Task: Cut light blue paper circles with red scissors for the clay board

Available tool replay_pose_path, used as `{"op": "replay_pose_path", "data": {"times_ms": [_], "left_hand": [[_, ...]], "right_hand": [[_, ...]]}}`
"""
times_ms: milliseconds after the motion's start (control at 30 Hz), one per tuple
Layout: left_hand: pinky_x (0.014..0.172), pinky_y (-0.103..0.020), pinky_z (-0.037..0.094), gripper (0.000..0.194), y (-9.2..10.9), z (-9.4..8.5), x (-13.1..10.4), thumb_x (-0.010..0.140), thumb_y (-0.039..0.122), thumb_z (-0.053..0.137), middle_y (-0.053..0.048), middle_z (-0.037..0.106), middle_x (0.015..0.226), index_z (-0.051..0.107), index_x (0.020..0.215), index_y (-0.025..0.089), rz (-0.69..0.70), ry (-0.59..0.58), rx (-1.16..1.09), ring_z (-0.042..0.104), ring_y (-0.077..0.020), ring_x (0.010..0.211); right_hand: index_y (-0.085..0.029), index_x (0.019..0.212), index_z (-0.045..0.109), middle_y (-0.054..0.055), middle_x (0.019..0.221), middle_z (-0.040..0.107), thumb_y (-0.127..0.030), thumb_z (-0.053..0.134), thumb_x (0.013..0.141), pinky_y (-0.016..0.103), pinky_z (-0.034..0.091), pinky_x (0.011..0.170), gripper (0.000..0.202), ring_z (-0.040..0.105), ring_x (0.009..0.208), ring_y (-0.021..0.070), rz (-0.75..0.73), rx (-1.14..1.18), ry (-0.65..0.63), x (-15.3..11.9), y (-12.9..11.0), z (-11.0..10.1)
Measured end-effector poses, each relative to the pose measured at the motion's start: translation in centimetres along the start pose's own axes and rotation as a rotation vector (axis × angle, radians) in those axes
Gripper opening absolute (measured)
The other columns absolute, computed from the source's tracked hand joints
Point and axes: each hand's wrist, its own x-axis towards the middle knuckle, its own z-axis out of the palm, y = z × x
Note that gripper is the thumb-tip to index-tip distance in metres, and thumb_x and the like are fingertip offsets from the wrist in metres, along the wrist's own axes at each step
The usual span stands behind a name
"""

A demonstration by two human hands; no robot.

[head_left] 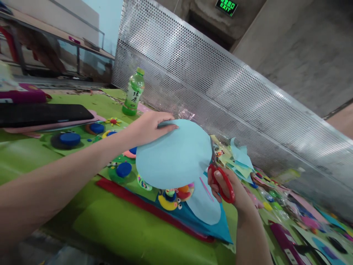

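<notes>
My left hand (pixel 157 127) pinches the upper left edge of a rounded sheet of light blue paper (pixel 173 158), thumb on top. The sheet hangs above the table. Fingers of my right hand (pixel 222 184) are through the handles of red scissors (pixel 227 186), whose blades point up along the sheet's right edge. Whether the blades touch the paper I cannot tell. Below the sheet lie another light blue paper piece (pixel 205 209) with a thin pink strip (pixel 206 189) and several clay figures, among them a yellow crescent (pixel 167 203). Part of these is hidden by the sheet.
A green tea bottle (pixel 134 94) stands behind my left hand, before a perforated metal panel (pixel 193 62). A black phone (pixel 46 115) lies at left. Paper scraps (pixel 241 158) are piled right of the scissors. A purple box (pixel 286 241) and craft supplies lie at lower right.
</notes>
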Motion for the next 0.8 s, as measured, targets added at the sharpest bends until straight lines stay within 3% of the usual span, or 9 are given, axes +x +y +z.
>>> {"op": "replay_pose_path", "data": {"times_ms": [333, 467, 800], "left_hand": [[0.063, -0.022, 0.038, 0.033, -0.30, -0.50, 0.08, 0.086, 0.044, 0.044, -0.003, 0.066, 0.087, 0.063, 0.089, 0.016, -0.019, -0.059, -0.013, 0.057, -0.0143, 0.075], [0.062, -0.021, 0.038, 0.031, -0.19, -0.18, -0.02, 0.085, 0.041, 0.046, -0.003, 0.067, 0.085, 0.064, 0.086, 0.016, 0.034, -0.055, -0.051, 0.058, -0.0135, 0.073], [0.062, -0.021, 0.037, 0.029, 0.02, -0.09, -0.04, 0.086, 0.039, 0.046, -0.002, 0.066, 0.082, 0.064, 0.086, 0.016, 0.079, -0.066, -0.037, 0.056, -0.0120, 0.070]], "right_hand": [[-0.017, 0.066, 0.045, -0.007, 0.045, 0.036, -0.062, 0.044, 0.079, 0.020, 0.028, 0.034, 0.047, 0.042, 0.031, 0.0072, -0.010, -0.074, -0.071, -0.40, -0.41, -0.52], [-0.017, 0.063, 0.042, -0.006, 0.048, 0.037, -0.064, 0.043, 0.079, 0.022, 0.030, 0.036, 0.049, 0.042, 0.034, 0.0069, -0.073, -0.086, -0.085, -0.58, -0.66, -0.25], [-0.017, 0.064, 0.045, -0.006, 0.046, 0.037, -0.064, 0.043, 0.078, 0.023, 0.034, 0.036, 0.049, 0.041, 0.034, 0.0077, -0.069, -0.057, -0.055, -0.38, -0.41, 0.00]]}}
